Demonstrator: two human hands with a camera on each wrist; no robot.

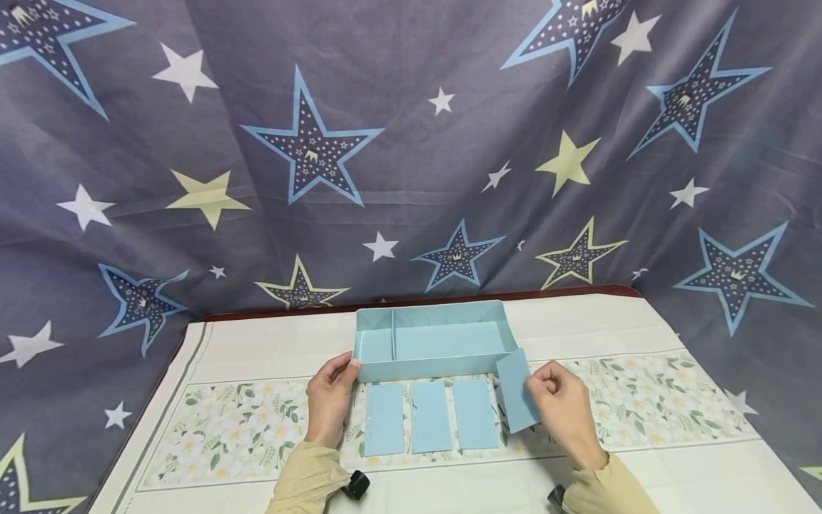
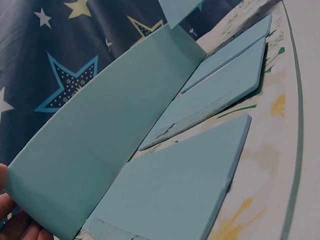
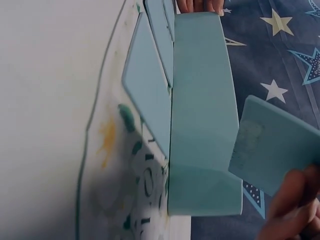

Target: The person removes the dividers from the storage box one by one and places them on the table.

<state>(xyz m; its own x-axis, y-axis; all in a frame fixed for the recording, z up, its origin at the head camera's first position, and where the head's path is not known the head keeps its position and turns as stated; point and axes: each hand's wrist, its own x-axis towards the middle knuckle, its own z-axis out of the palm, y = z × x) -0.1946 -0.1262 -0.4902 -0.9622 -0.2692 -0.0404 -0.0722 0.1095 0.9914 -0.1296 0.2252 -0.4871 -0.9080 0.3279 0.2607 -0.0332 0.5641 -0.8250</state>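
Observation:
A long light-blue open box (image 1: 443, 365) stands on the table, with one divider (image 1: 394, 335) near its left end. My left hand (image 1: 330, 400) grips the box's front left corner, thumb on the near face. Between thumb and fingers my right hand (image 1: 564, 403) pinches a flat blue rectangular panel (image 1: 517, 391), held tilted by the box's front right corner. Three similar panels lie in a row before the box: a left one (image 1: 384, 420), a middle one (image 1: 431, 416) and a right one (image 1: 476, 414). A rough strip marks one end of the held panel (image 3: 272, 145) in the right wrist view.
The table bears a white cloth (image 1: 250, 343) with a floral band (image 1: 240, 428). Behind its dark red far edge (image 1: 257, 315) hangs a grey-blue curtain (image 1: 411, 164) with stars. Black wrist straps show at the left (image 1: 356, 485) and right wrists (image 1: 557, 497).

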